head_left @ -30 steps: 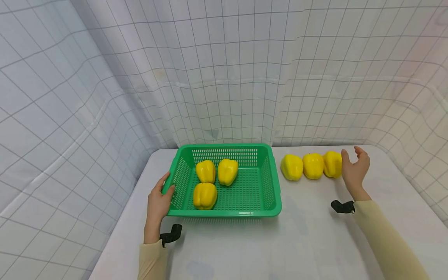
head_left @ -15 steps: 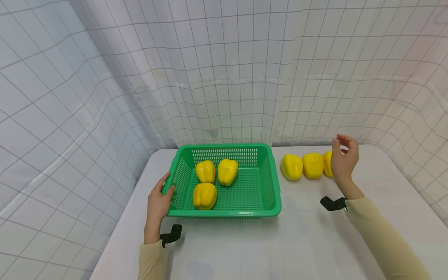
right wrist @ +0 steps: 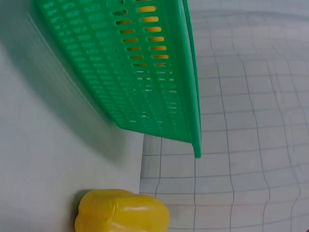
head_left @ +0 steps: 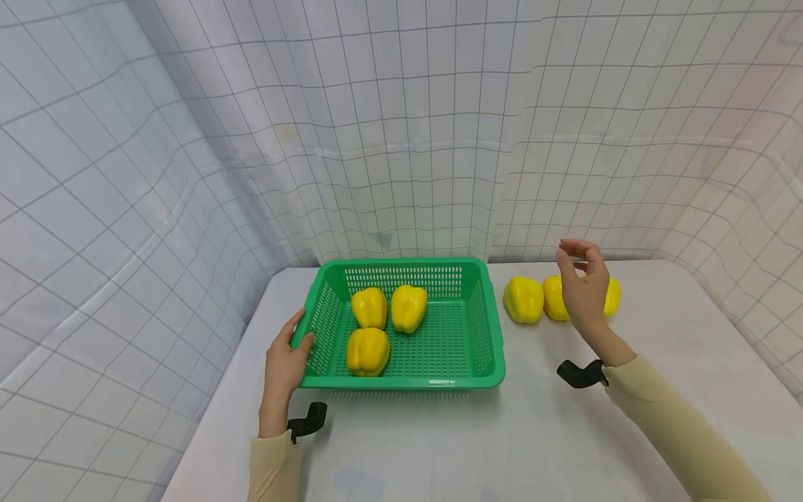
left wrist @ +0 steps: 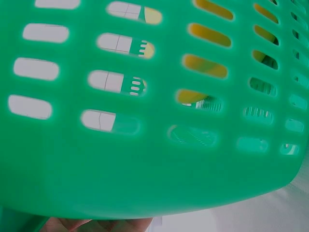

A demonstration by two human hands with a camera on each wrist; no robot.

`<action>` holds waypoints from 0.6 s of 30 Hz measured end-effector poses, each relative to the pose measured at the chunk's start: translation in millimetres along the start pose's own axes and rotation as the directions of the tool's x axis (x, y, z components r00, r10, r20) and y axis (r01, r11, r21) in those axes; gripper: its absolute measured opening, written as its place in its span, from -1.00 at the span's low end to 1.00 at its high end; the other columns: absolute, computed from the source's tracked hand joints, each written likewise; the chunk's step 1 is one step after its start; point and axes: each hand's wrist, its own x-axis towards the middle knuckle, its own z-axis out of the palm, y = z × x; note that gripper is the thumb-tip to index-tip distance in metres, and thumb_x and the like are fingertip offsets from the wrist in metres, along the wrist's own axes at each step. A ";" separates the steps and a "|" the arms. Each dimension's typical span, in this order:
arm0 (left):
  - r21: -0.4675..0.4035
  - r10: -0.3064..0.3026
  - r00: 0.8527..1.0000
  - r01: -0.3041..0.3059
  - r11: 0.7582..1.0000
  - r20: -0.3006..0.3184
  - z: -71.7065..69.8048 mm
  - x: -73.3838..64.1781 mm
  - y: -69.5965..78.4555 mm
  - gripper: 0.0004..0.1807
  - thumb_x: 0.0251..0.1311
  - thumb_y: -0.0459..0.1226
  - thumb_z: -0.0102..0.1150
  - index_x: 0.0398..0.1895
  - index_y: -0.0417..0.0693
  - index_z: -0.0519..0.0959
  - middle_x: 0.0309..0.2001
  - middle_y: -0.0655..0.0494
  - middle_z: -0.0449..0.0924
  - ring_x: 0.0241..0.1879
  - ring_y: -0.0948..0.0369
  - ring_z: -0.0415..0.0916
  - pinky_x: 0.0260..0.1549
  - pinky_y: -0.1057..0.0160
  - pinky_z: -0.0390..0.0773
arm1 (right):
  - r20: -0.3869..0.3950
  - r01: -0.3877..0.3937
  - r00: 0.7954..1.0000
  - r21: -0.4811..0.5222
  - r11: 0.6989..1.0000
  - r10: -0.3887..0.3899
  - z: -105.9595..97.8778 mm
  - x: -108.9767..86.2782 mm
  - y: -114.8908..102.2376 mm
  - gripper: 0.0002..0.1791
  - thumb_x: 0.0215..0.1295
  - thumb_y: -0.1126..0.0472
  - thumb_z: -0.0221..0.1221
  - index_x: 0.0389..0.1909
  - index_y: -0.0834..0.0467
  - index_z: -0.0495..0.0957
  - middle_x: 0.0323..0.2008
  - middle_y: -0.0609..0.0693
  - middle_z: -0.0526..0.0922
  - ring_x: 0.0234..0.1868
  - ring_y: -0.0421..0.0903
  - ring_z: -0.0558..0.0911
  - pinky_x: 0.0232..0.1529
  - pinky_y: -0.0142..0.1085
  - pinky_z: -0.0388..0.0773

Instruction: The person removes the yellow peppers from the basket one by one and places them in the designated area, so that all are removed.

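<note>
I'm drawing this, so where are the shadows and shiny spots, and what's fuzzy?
Right wrist view: a soft shadow on the table beside the green basket, a pale shine on the yellow pepper; left wrist view: hazy slot edges on the basket; head view: a white glint on its front rim.

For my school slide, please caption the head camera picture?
Left hand grips a green basket of three yellow peppers; right hand hovers near three more.

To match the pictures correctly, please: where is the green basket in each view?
Head: green basket just below the centre.
Left wrist: fills most of the picture.
Right wrist: at the top, mostly left of centre.
Shared landmark: yellow peppers inside, glimpsed through its slots in wrist views.
</note>
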 end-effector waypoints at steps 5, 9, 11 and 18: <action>-0.003 0.002 1.000 -0.002 1.000 -0.002 0.7 0.0 -1.6 -0.45 0.41 -0.20 -0.03 0.44 0.09 0.20 0.09 -0.33 0.46 -0.35 -0.01 0.50 -0.48 0.19 0.41 | 0.110 0.030 0.993 0.034 0.999 -0.034 9.3 -4.8 -13.9 -0.77 0.36 0.44 0.02 -0.05 0.53 0.42 -0.08 0.34 0.49 -0.11 -0.25 0.42 -0.07 -0.35 0.24; -0.001 0.007 1.000 -0.007 1.000 -0.004 1.1 0.3 -1.3 -0.45 0.40 -0.20 -0.02 0.44 0.08 0.21 0.11 -0.32 0.45 -0.36 -0.01 0.49 -0.48 0.19 0.41 | 0.193 0.032 0.980 0.053 0.998 -0.042 16.5 -8.5 -23.0 -0.78 0.35 0.46 0.01 -0.06 0.53 0.42 -0.09 0.34 0.50 -0.12 -0.23 0.43 -0.06 -0.35 0.25; -0.001 0.008 1.000 -0.008 1.000 -0.004 1.0 0.4 -0.6 -0.45 0.40 -0.21 -0.02 0.44 0.08 0.21 0.11 -0.32 0.45 -0.36 -0.01 0.49 -0.48 0.19 0.41 | 0.232 0.032 0.972 0.055 0.998 -0.044 20.2 -10.2 -26.6 -0.79 0.35 0.46 0.02 -0.07 0.52 0.43 -0.10 0.33 0.51 -0.13 -0.22 0.45 -0.05 -0.34 0.27; -0.002 -0.001 1.000 0.001 1.000 -0.006 -0.2 -0.5 0.6 -0.45 0.40 -0.21 -0.02 0.44 0.08 0.21 0.10 -0.33 0.45 -0.34 -0.01 0.49 -0.47 0.19 0.41 | 0.355 0.041 0.932 0.104 0.994 -0.075 34.2 -11.7 -38.4 -0.80 0.33 0.48 0.03 -0.09 0.53 0.44 -0.13 0.37 0.51 -0.13 -0.17 0.47 -0.06 -0.35 0.31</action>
